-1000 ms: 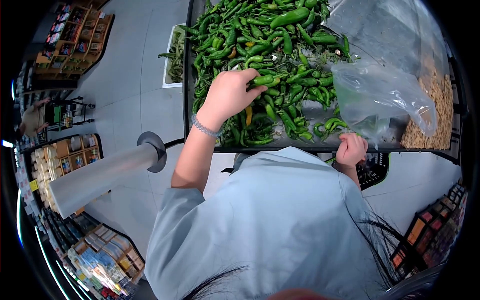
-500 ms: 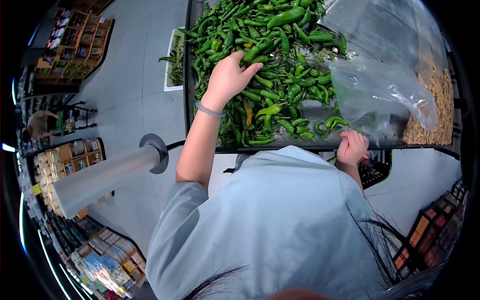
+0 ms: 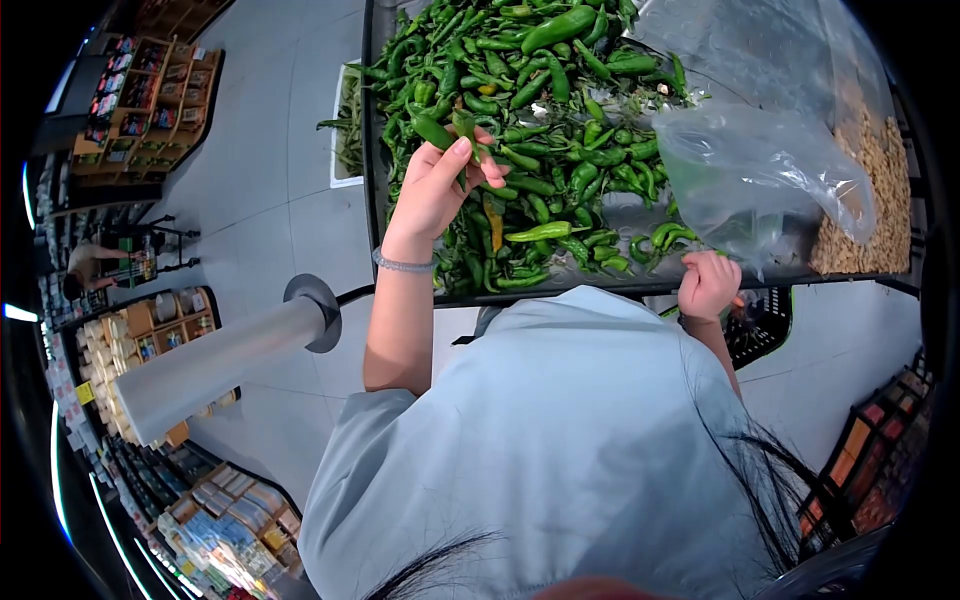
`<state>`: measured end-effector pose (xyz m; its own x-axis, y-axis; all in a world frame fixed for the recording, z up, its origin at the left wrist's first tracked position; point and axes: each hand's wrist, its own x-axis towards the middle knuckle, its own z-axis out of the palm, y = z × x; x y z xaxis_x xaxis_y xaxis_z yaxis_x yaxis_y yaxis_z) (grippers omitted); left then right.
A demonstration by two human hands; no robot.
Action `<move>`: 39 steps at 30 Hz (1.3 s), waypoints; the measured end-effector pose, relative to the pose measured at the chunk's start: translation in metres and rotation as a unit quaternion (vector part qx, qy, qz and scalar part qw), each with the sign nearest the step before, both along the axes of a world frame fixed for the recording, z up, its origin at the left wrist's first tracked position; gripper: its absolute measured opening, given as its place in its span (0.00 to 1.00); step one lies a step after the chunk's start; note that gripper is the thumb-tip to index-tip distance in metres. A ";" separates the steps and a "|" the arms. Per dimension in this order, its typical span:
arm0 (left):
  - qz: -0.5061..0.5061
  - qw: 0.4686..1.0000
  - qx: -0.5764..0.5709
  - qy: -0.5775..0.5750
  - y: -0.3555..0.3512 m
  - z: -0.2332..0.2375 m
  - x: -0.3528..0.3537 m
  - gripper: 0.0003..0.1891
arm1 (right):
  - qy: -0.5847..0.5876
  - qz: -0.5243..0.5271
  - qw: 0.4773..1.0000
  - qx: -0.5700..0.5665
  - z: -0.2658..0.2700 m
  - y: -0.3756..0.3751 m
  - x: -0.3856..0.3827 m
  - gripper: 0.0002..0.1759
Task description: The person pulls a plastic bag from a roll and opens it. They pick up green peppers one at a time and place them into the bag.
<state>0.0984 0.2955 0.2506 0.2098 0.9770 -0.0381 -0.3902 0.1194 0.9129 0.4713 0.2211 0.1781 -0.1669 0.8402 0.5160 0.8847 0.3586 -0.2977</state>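
Note:
Green peppers [image 3: 590, 155] lie heaped across a dark display bin [image 3: 372, 200]. Above the heap's left side, my left hand [image 3: 440, 180], with a beaded bracelet on its wrist, pinches green peppers [image 3: 433, 132] between thumb and fingers. My right hand [image 3: 709, 285] is curled at the bin's front edge, just below a clear plastic bag [image 3: 750, 185] that lies on the bin. Whatever its fingers may hold is hidden. A yellowish-orange pepper [image 3: 493, 222] lies among the green ones, right of my left wrist.
A roll of clear bags [image 3: 225, 365] stands on a holder at the left. Peanuts [image 3: 865, 200] fill the bin's right end. A black basket [image 3: 762, 325] is below the front edge. A white crate [image 3: 347, 165] sits behind left. Another person [image 3: 88, 268] is far left, among shelves.
My left hand has lifted off the heap, drawn slightly left and down, and turned, now with peppers in its fingers. My right hand has hardly moved.

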 end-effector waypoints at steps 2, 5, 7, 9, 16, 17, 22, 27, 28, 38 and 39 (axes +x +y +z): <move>0.015 0.999 -0.030 -0.015 -0.001 0.009 0.008 0.11 | -0.001 -0.003 1.000 -0.001 -0.001 0.000 0.000 0.05; 0.019 0.992 -0.037 -0.123 0.002 0.014 0.008 0.10 | 0.000 -0.007 1.000 0.002 -0.002 0.000 0.000 0.05; 0.039 0.979 -0.056 -0.193 0.005 0.019 0.010 0.09 | 0.004 -0.009 1.000 0.004 -0.002 -0.001 0.000 0.05; 0.028 0.984 -0.051 -0.166 0.009 0.011 0.011 0.11 | 0.010 -0.007 1.000 0.006 -0.002 -0.001 0.000 0.06; 0.108 0.910 0.185 0.355 0.034 0.019 0.061 0.13 | 0.015 -0.007 1.000 0.013 -0.002 -0.001 0.001 0.06; 0.068 0.913 0.098 0.390 0.035 0.025 0.067 0.14 | 0.015 -0.007 1.000 0.014 -0.001 -0.001 0.001 0.06; 0.046 0.854 0.135 0.501 0.043 0.026 0.097 0.15 | 0.018 -0.009 1.000 0.023 -0.001 -0.001 0.002 0.06; 0.057 0.764 0.183 0.616 0.053 0.010 0.104 0.14 | 0.020 -0.009 0.999 0.026 -0.002 -0.001 0.001 0.06; 0.065 0.726 0.200 0.654 0.053 0.009 0.105 0.14 | 0.020 -0.008 0.999 0.028 -0.002 0.000 0.001 0.06; -0.121 0.658 0.177 0.722 0.050 0.021 0.126 0.21 | 0.017 -0.005 0.999 0.034 -0.004 0.000 0.003 0.06; -0.143 0.661 0.180 0.715 0.049 0.018 0.125 0.23 | 0.019 -0.005 0.999 0.036 -0.005 0.000 0.002 0.06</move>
<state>0.2236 0.3446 0.2682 0.3889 0.9048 -0.1735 0.8927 -0.3236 0.3137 0.4737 0.2214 0.1736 -0.1381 0.8020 0.5811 0.8773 0.3713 -0.3040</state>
